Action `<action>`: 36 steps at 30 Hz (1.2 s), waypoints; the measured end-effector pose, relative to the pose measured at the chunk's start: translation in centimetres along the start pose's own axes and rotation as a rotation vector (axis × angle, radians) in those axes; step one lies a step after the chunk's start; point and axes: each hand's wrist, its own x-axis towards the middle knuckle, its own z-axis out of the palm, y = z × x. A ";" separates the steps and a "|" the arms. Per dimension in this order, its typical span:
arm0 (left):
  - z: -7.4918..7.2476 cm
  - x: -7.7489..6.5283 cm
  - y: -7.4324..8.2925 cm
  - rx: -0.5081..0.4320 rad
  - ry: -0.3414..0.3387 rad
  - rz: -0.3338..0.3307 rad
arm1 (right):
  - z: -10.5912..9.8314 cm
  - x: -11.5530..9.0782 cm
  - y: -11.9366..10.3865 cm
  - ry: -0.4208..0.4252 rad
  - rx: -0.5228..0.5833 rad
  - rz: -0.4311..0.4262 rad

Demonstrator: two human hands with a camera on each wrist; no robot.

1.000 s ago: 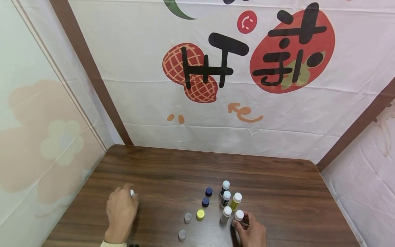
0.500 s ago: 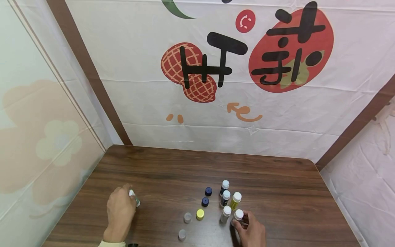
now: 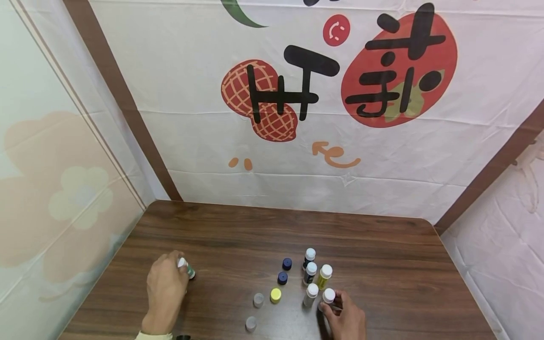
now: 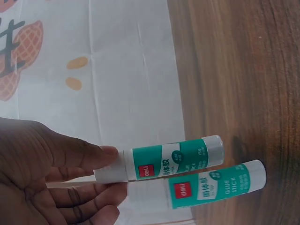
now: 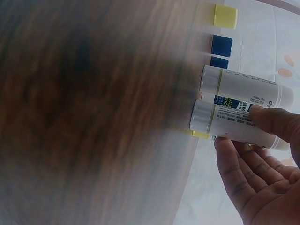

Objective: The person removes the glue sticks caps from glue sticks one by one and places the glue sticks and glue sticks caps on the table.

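Observation:
In the left wrist view, my left hand (image 4: 70, 173) pinches the white cap of a green-labelled glue stick (image 4: 157, 161) between thumb and fingers. Close alongside is a second green-labelled glue stick (image 4: 218, 185). In the head view, the left hand (image 3: 166, 290) is at the table's left, with one green-labelled glue stick (image 3: 191, 272) showing past its fingers. My right hand (image 3: 346, 316) grips a white glue stick (image 5: 229, 124), upright on the table with its white cap (image 3: 329, 295) on top. Another white glue stick (image 5: 246, 86) stands beside it.
Behind the right hand's stick stand a yellow-labelled stick (image 3: 325, 277) and two dark-labelled sticks (image 3: 310, 274). To their left lie two dark blue caps (image 3: 283, 277), a yellow cap (image 3: 276, 295) and two grey caps (image 3: 258, 300). A printed cloth wall borders the wooden table (image 3: 238, 231).
By the left hand, a green-labelled glue stick has come into fuller view, its lower end shifting right and slightly away. The right hand and its glue stick have stayed put.

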 end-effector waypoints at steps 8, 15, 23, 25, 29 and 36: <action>-1.0 -0.4 1.1 -0.025 0.051 0.046 | 0.1 0.0 0.0 0.009 0.000 -0.001; -1.7 -1.0 2.5 -0.075 0.093 0.115 | 0.1 -0.1 -0.1 -0.001 -0.004 -0.017; -2.1 -1.5 4.0 -0.124 0.148 0.189 | 0.0 0.0 -0.1 0.018 -0.033 -0.023; -2.1 -1.6 4.3 -0.126 0.151 0.191 | 0.0 0.0 -0.2 0.021 -0.043 -0.015; -2.0 -1.8 4.8 -0.132 0.165 0.206 | -0.1 0.0 -0.4 0.017 -0.055 -0.004; -1.2 -2.3 5.9 -0.151 0.155 0.250 | -0.3 0.0 -0.3 -0.029 -0.049 0.024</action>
